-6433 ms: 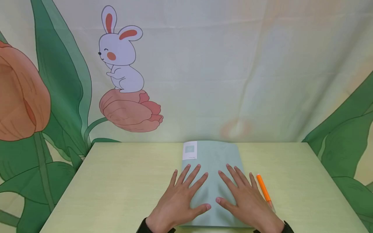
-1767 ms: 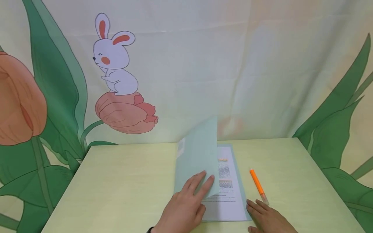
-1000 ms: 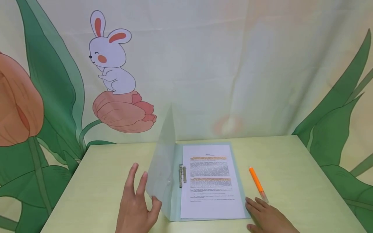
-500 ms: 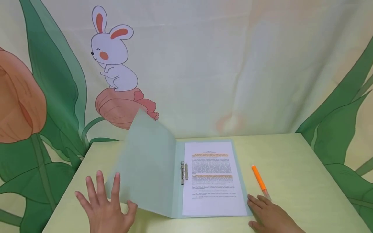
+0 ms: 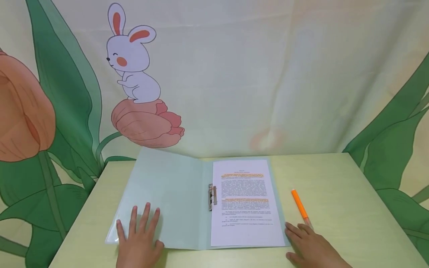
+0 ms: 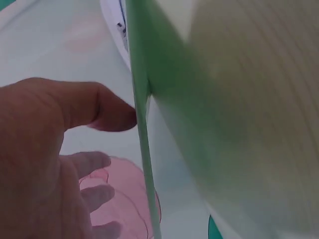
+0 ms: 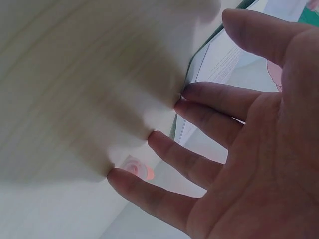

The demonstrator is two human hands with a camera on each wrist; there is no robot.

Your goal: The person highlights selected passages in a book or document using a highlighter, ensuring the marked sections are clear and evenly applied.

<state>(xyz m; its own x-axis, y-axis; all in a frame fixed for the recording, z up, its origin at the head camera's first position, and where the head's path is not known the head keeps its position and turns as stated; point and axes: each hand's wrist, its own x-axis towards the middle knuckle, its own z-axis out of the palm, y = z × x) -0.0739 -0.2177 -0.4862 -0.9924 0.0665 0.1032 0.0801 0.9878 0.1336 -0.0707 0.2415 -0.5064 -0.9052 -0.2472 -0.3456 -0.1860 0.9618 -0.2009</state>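
Where the table (image 5: 352,193) ends, a rabbit-and-tulip backdrop (image 5: 134,74) hangs behind.

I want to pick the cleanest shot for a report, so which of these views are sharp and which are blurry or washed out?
Head view: evenly lit and sharp; the folder, page and highlighter read clearly, with soft shadows only. Left wrist view: close and blurred; left hand soft. Right wrist view: tabletop smeared and pale; right hand fairly sharp.

Left hand (image 5: 140,242) is lying flat, palm down, fingers straight and a bit spread, pointing away from the person. Right hand (image 5: 310,249) is flat too, palm down, fingers loosely spread and angled up-left.
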